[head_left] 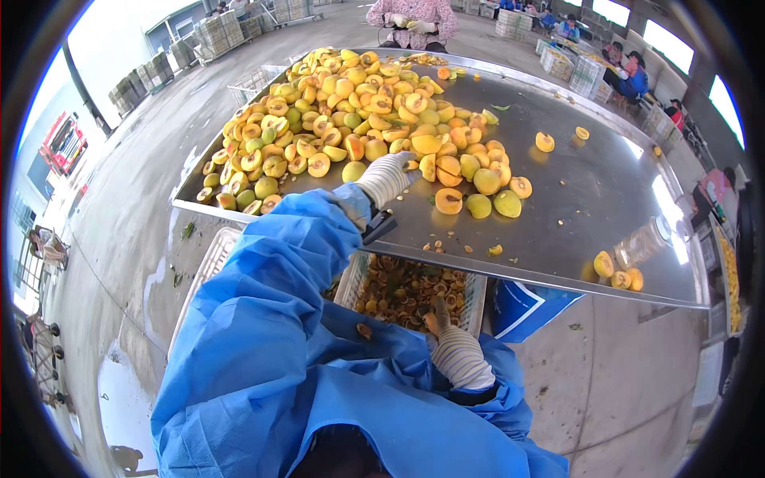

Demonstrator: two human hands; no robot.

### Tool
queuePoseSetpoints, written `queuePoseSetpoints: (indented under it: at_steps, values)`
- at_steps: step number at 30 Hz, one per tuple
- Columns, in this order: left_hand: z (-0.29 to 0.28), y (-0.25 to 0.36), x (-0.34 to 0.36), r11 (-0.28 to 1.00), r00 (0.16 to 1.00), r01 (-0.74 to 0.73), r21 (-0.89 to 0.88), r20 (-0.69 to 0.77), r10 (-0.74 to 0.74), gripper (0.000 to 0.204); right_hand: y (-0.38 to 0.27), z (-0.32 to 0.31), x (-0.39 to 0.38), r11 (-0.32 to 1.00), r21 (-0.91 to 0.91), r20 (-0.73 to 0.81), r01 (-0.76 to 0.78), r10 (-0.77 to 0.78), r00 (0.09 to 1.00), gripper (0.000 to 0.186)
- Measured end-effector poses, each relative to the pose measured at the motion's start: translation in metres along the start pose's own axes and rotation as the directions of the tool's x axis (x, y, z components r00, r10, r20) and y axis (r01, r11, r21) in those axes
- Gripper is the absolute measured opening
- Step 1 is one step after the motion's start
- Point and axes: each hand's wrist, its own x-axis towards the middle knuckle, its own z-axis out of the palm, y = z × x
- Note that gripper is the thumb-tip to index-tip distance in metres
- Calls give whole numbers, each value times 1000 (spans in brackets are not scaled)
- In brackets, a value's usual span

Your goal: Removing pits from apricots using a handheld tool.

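Observation:
My left hand [386, 178], in a pale striped glove, reaches over the near edge of a metal table [550, 207]. Its fingers curl at the rim of a heap of yellow-orange peaches [343, 103], many of them halved; what they hold, if anything, is hidden. Beside that wrist is a black object [378, 227] whose kind I cannot make out. Lower down, my right hand [462, 360], also gloved, is closed above a pale crate [476, 299] of brown-orange fruit scraps [398, 291]. Something small and orange shows at its fingertips, too unclear to name.
Loose peach halves [621, 279] and a clear jar [641, 241] lie at the table's right. Under it hangs a blue bag [526, 307]. Across the table stands a gloved person [413, 20]. Stacked crates [215, 36] and a red truck [64, 143] are farther off.

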Motion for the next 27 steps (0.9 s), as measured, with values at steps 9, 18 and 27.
queuePoseSetpoints:
  at_steps: [9,18,27]
  values:
    - [79,76,39,904,905,422,71,20,-425,56,17,2,-1,984,154,71,-87,77,994,75]
    - [30,129,-109,307,863,462,-832,343,-370,38,-7,-17,-6,789,598,-326,143,76,942,41]
    - [65,172,-222,266,841,524,-809,442,-311,61,-24,-8,3,883,376,-572,281,-17,820,27]
